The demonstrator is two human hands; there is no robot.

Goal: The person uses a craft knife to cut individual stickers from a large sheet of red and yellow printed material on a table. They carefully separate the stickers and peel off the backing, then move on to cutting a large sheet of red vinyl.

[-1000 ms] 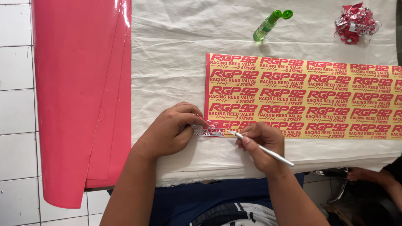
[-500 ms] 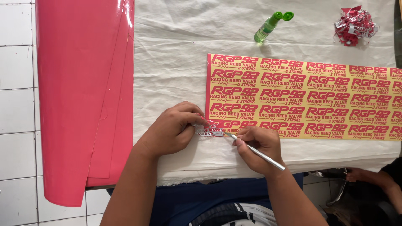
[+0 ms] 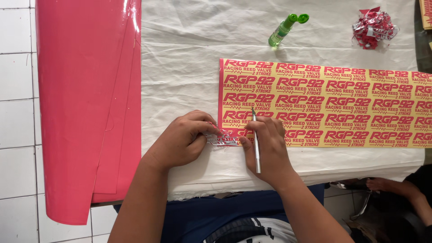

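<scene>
Left grip pinches peeled strip; right holds knife on sticker sheet.

A white cloth covers the table, creased in places. Large pink sheets lie on its left side, overhanging the table edge above a white tiled floor. A green bottle lies tilted near the top edge, cap flipped open. Well to its right sits a heap of red and silver scraps. At the lower right another person's hand shows below the table edge.
</scene>
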